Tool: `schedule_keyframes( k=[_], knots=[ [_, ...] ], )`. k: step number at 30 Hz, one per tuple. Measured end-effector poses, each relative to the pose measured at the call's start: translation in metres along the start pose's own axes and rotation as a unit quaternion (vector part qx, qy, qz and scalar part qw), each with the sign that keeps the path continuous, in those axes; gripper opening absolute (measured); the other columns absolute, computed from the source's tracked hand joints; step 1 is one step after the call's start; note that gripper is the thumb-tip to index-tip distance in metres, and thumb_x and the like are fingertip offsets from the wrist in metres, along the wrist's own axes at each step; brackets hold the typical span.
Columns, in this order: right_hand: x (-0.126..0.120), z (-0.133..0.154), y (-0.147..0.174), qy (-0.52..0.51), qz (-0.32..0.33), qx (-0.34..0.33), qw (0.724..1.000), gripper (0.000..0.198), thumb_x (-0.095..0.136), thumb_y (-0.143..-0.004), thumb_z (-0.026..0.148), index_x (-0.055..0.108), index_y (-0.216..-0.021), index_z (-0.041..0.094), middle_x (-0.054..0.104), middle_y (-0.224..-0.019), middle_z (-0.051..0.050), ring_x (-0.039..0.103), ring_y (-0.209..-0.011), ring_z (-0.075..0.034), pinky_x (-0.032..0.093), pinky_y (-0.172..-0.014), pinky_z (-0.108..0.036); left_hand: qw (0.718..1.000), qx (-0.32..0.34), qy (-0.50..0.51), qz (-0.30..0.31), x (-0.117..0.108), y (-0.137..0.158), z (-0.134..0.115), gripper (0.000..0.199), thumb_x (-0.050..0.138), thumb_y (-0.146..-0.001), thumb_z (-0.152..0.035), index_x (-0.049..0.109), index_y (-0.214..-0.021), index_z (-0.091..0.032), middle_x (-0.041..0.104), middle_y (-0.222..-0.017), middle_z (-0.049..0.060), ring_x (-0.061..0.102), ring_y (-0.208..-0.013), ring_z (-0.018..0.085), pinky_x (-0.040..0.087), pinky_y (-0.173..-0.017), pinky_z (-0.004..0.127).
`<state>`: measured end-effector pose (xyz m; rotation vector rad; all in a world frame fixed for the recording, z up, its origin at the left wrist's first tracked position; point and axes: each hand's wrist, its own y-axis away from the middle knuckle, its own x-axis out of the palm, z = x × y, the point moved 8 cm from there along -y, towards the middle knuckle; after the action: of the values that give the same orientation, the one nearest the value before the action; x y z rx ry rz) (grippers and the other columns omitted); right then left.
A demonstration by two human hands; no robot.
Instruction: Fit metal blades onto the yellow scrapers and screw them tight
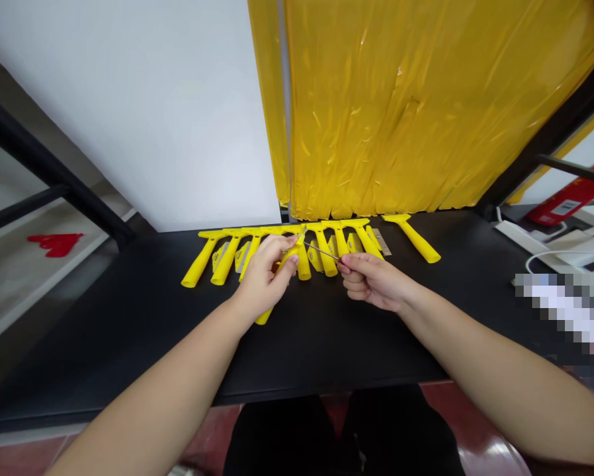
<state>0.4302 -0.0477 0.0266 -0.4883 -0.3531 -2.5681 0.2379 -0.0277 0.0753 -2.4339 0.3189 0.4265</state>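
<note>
My left hand (267, 274) is closed around a yellow T-shaped scraper (263, 317), whose handle sticks out below the palm and whose head points up and right. In my right hand (371, 277), thumb and fingers pinch a thin metal screwdriver (321, 249). Its shaft runs left to the scraper's head; the hand hides its grip end, and I cannot make out exactly where the tip rests. Behind both hands, several similar yellow scrapers (198, 266) lie in a row on the black table (327, 344). Small yellow pieces with metal blades (220, 256) lie between them.
One more yellow scraper (419, 241) lies apart at the right. A yellow plastic-wrapped panel (386, 112) and a white panel (178, 119) stand behind the table. White power strips and cables (540, 244) are at the right. A red object (56, 244) sits on the left shelf.
</note>
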Motion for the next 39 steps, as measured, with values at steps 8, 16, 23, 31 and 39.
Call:
schedule_keyframes(
  k=[8, 16, 23, 31, 39],
  knots=[
    [-0.003, -0.006, -0.004, 0.021, 0.004, 0.024, 0.999, 0.043, 0.075, -0.090, 0.056, 0.050, -0.077, 0.023, 0.023, -0.058, 0.013, 0.012, -0.050, -0.008, 0.013, -0.046, -0.023, 0.998, -0.006, -0.060, 0.014, -0.003, -0.002, 0.002, 0.016, 0.060, -0.103, -0.032, 0.065, -0.117, -0.025, 0.062, -0.129, 0.010, 0.068, -0.097, 0.020, 0.058, -0.070, 0.028],
    [0.010, 0.039, 0.013, 0.508, -0.132, -0.233, 0.819, 0.032, 0.052, -0.106, 0.043, 0.053, -0.080, 0.023, 0.052, -0.069, 0.001, 0.049, -0.063, -0.016, 0.034, -0.062, -0.032, 0.993, -0.054, -0.101, 0.040, -0.003, 0.004, -0.003, 0.035, 0.060, -0.103, -0.031, 0.059, -0.138, -0.026, 0.067, -0.116, 0.010, 0.065, -0.082, 0.018, 0.055, -0.067, 0.028],
    [0.010, 0.030, 0.013, 0.468, -0.138, -0.212, 0.847, 0.046, 0.045, -0.109, 0.052, 0.046, -0.073, 0.024, 0.047, -0.063, 0.002, 0.043, -0.058, -0.016, 0.033, -0.058, -0.032, 0.993, -0.037, -0.102, 0.055, -0.002, 0.002, -0.009, 0.042, 0.057, -0.106, -0.032, 0.058, -0.148, -0.030, 0.062, -0.121, 0.009, 0.063, -0.086, 0.018, 0.054, -0.069, 0.027],
    [0.004, 0.000, -0.001, 0.176, -0.056, -0.103, 0.977, 0.055, 0.064, -0.095, 0.070, 0.042, -0.072, 0.026, 0.030, -0.054, 0.010, 0.023, -0.045, -0.009, 0.023, -0.042, -0.025, 0.996, -0.007, -0.067, 0.064, -0.003, 0.000, -0.013, 0.044, 0.059, -0.106, -0.028, 0.060, -0.149, -0.036, 0.058, -0.119, 0.007, 0.062, -0.082, 0.015, 0.056, -0.069, 0.028],
    [0.013, -0.004, -0.001, 0.060, -0.021, -0.053, 0.997, 0.059, 0.078, -0.085, 0.067, 0.041, -0.067, 0.024, 0.027, -0.056, 0.011, 0.016, -0.046, -0.006, 0.014, -0.041, -0.022, 0.995, 0.041, -0.065, 0.070, -0.006, 0.000, -0.017, 0.044, 0.058, -0.106, -0.026, 0.060, -0.149, -0.034, 0.058, -0.122, 0.008, 0.064, -0.092, 0.016, 0.057, -0.074, 0.027]
  ],
)
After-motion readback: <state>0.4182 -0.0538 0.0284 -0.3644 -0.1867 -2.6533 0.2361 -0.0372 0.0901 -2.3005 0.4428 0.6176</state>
